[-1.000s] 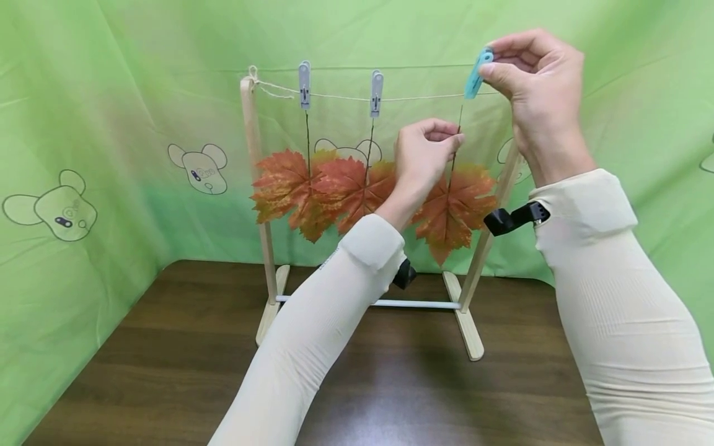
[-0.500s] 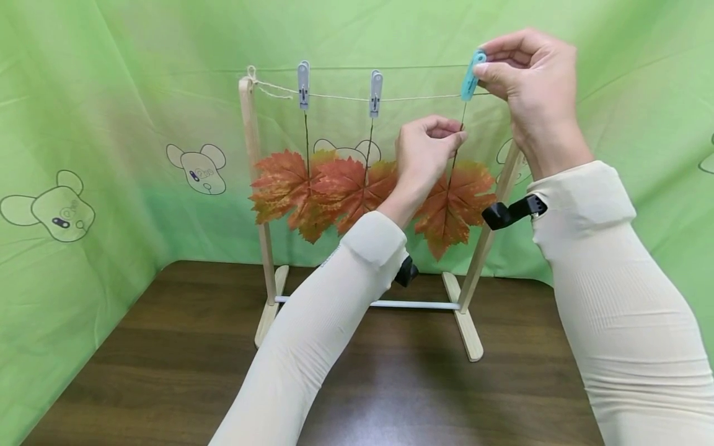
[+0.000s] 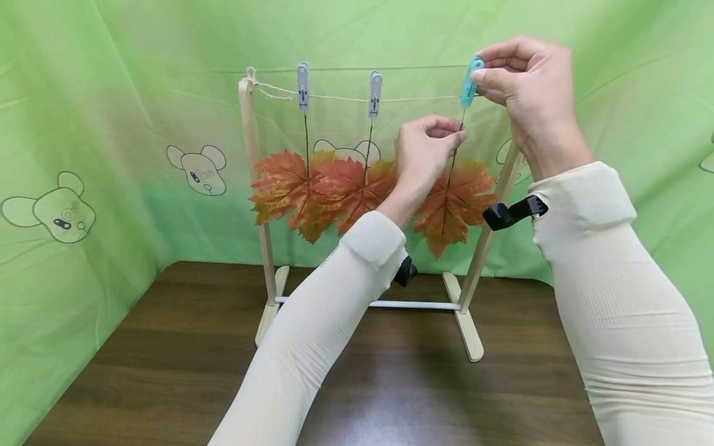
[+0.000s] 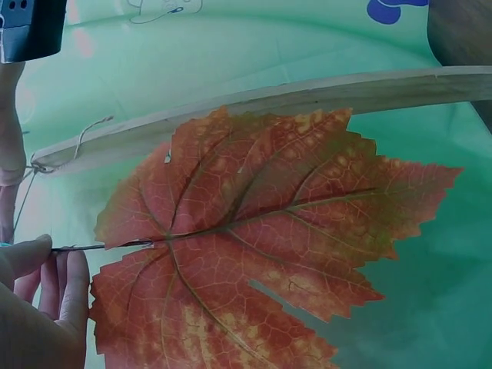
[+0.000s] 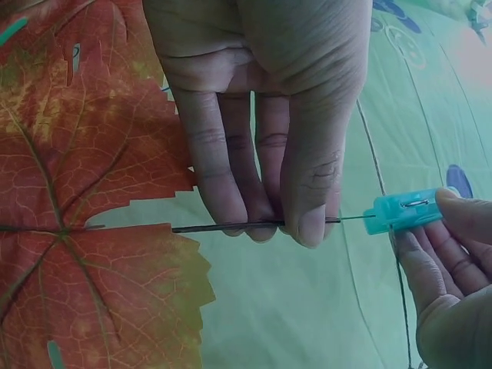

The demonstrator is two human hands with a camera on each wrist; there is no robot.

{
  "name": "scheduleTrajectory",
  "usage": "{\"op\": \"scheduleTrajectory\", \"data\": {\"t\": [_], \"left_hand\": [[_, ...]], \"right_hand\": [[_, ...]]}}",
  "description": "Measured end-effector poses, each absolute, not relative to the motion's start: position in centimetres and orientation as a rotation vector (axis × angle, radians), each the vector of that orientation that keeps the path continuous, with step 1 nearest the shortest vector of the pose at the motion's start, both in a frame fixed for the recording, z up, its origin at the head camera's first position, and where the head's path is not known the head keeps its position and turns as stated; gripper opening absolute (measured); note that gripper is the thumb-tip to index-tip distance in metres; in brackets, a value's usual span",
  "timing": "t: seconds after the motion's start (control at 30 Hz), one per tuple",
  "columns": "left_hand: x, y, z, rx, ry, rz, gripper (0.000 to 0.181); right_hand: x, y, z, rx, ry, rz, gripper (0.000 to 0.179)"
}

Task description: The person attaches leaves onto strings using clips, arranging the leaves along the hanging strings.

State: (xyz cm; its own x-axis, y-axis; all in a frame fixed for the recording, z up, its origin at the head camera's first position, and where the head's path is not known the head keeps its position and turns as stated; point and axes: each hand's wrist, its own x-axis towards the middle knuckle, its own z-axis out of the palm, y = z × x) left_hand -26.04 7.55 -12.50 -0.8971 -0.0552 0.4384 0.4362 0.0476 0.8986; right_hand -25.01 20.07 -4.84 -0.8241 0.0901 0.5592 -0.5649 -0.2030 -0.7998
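My left hand (image 3: 426, 148) pinches the thin dark stem (image 5: 231, 227) of an orange-red maple leaf (image 3: 449, 201), which hangs below the fingers. Above it my right hand (image 3: 535, 93) holds a turquoise clothespin (image 3: 471, 82) between thumb and fingers. In the right wrist view the clothespin's tip meets the bare wire end of the stem, and the string (image 5: 403, 300) passes at its jaws. The left wrist view has the leaf spread wide beside the left hand (image 4: 46, 300). Two grey clothespins (image 3: 303, 87) sit on the string to the left, with two more maple leaves (image 3: 290, 192) hanging beneath them.
A wooden frame with a left post (image 3: 250, 124) and a right post (image 3: 499, 179) carries the string. Its feet (image 3: 468, 328) and a white crossbar (image 3: 415, 304) stand on the brown table (image 3: 167, 371). A green curtain (image 3: 139, 93) with mouse drawings hangs behind.
The turquoise clothespin has moved left and slightly down with my right hand, onto the string and stem end. My left hand and its leaf have risen slightly.
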Motion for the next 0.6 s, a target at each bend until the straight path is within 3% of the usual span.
{"op": "scheduleTrajectory", "data": {"t": [0.6], "left_hand": [[-25.93,7.51,-12.06,-0.426,-1.951,-1.919,0.007]], "right_hand": [[-24.92,20.33,-4.64,0.564,-1.635,2.101,0.017]]}}
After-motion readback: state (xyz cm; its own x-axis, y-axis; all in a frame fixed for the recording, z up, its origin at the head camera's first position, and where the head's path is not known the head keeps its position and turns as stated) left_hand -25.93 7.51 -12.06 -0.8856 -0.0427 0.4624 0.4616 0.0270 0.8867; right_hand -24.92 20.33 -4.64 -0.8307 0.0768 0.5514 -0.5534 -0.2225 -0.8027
